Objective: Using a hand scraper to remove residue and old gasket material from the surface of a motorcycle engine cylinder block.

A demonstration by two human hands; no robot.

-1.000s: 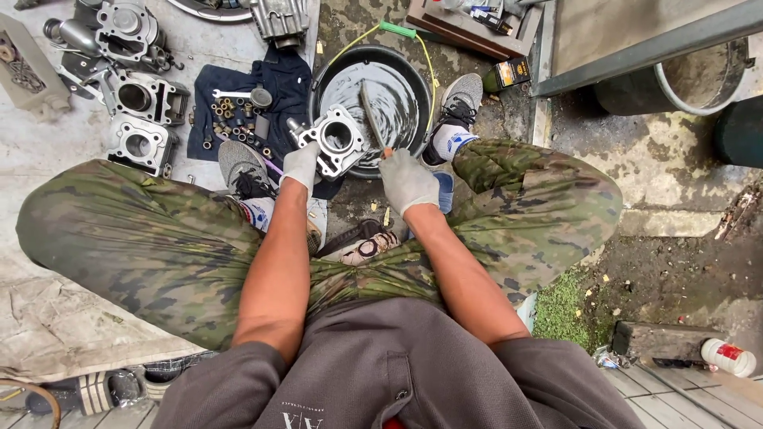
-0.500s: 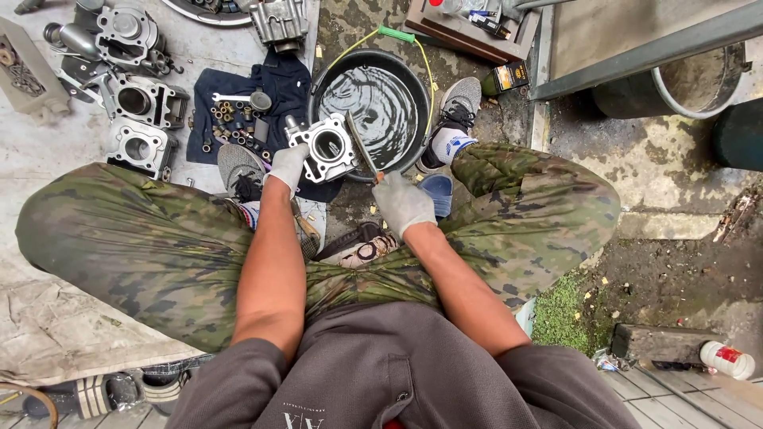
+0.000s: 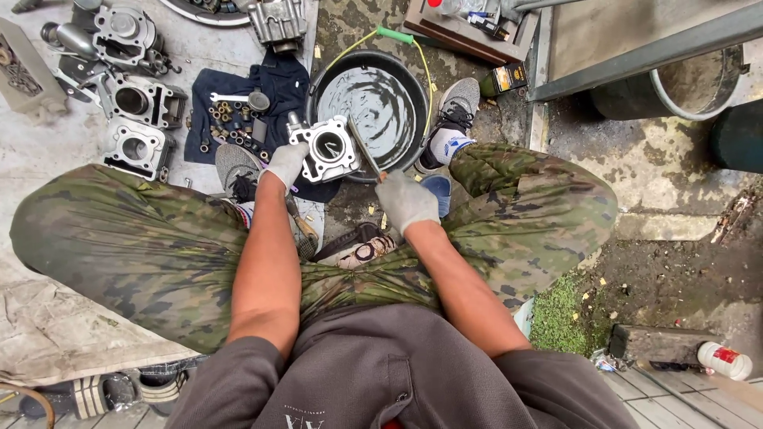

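Head view: risk, as judged: thin blade (image 3: 362, 147) could skid off metal edge toward left hand (image 3: 284, 163), since blade works close beside gloved fingers; cylinder block (image 3: 330, 147) could slip into black basin (image 3: 413, 95) of dark liquid below.
Left hand: closed round block's left side, holding it above basin rim.
Right hand (image 3: 405, 200): fisted on blade handle, tip against block.

Soft, even daylight, bright without harsh shadows. Glare ripples on the dark liquid in the black basin (image 3: 369, 99). Focus is sharp throughout; wide-angle distortion bends the edges, with slight softness in the corners.
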